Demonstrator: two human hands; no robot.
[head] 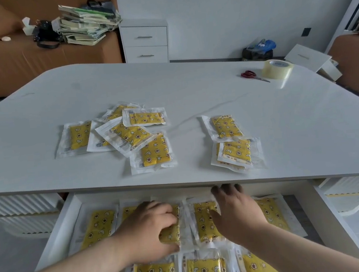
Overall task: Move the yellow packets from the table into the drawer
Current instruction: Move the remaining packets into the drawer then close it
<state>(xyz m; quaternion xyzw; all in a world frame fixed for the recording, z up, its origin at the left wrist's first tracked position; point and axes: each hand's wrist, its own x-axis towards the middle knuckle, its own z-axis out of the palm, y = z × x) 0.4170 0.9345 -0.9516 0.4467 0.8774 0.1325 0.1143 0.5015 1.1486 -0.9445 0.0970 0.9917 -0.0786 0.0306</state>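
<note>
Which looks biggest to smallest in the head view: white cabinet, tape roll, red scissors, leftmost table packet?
1. white cabinet
2. leftmost table packet
3. tape roll
4. red scissors, only slightly smaller than the tape roll

The cabinet stands farthest from the camera, so it looks smaller than it is.

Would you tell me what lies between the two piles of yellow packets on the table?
Nothing: in the head view, only bare white tabletop separates the left pile of yellow star-printed plastic packets from the right pile.
</note>
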